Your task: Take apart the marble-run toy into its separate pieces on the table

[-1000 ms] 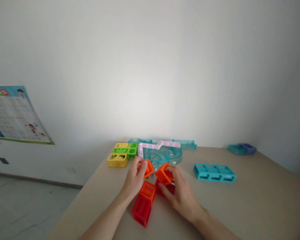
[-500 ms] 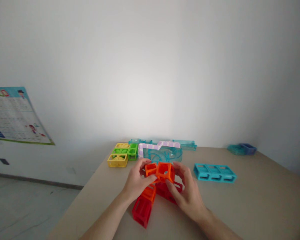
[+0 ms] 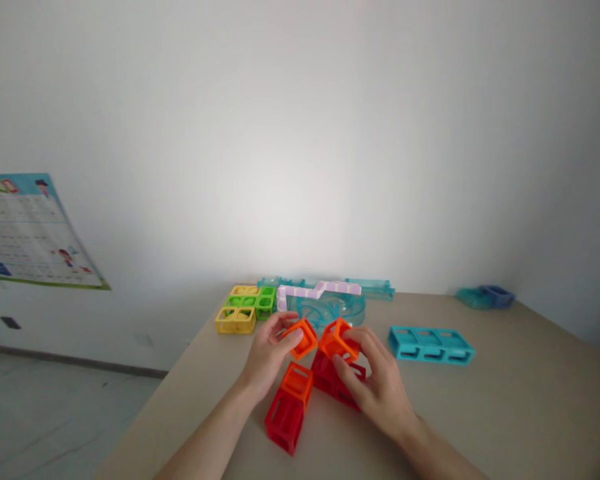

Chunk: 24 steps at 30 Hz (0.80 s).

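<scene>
My left hand pinches an orange open-framed cube block between thumb and fingers. Just to its right, my right hand grips a second orange block, tilted toward the first. The two blocks are very close at their facing corners; whether they touch I cannot tell. Beneath them lies a red block piece, partly covered by my right hand. On the table in front, an orange block is joined end to end with a red block.
Yellow blocks and green blocks stand at the back left. Clear teal track pieces and a lilac zigzag strip lie along the wall. Right of my hands sits a blue three-cell block row; darker blue pieces are farther back.
The orange blocks, side by side in my hands before, are now turned apart, with a gap opening between them. My left hand has shifted slightly left with its block.
</scene>
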Available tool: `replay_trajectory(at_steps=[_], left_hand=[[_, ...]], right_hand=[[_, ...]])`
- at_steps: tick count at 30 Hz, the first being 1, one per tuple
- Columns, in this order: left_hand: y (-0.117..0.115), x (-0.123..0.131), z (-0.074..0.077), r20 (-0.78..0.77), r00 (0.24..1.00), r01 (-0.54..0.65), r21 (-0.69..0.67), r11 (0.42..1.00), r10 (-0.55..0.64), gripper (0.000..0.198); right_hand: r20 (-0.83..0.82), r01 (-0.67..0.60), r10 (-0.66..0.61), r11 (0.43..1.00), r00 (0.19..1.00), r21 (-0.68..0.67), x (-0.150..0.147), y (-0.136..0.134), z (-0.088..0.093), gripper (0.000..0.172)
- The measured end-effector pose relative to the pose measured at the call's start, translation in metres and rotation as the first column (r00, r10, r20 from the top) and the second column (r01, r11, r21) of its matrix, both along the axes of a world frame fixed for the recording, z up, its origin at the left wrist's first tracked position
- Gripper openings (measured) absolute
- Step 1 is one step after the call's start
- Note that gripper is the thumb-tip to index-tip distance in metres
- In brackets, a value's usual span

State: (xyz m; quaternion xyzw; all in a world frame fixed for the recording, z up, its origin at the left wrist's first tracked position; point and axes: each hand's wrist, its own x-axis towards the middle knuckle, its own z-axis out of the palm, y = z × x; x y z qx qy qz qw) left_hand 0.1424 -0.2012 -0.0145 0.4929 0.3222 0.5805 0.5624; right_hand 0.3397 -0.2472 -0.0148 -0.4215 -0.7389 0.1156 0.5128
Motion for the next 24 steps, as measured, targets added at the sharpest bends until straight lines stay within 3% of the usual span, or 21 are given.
replay_trajectory(at_steps=[2, 4, 9, 12, 24], left_hand=[[-0.0012, -0.0006, 0.0007, 0.031, 0.999, 0.018, -0.010, 1.000, -0.018, 0.037], [-0.0027, -0.0015, 0.0018, 0.010, 0.999, 0.030, 0.006, 1.000, -0.030, 0.038], [-0.0075, -0.0034, 0.0055, -0.166, 0.980, 0.115, 0.033, 0.993, -0.108, 0.050], [-0.0098, -0.0030, 0.0074, -0.272, 0.948, 0.182, 0.040, 0.983, -0.164, 0.045], [-0.0085, -0.0038, 0.0072, -0.348, 0.935, 0.116, 0.099, 0.988, -0.074, 0.039]], right_hand=[[-0.008, 0.024, -0.024, 0.999, 1.000, -0.022, -0.0001, -0.0006, 0.0017, 0.010], [0.002, 0.018, -0.018, 0.998, 1.000, -0.052, 0.0000, -0.0012, 0.0021, 0.015], [-0.024, -0.037, 0.035, 0.996, 0.999, -0.076, 0.0011, -0.0020, 0.0004, 0.026], [-0.050, -0.055, 0.050, 0.994, 0.997, -0.095, 0.0010, -0.0015, -0.0005, 0.030], [0.024, -0.157, 0.162, 0.974, 0.986, -0.162, -0.0012, -0.0037, 0.0035, 0.026]])
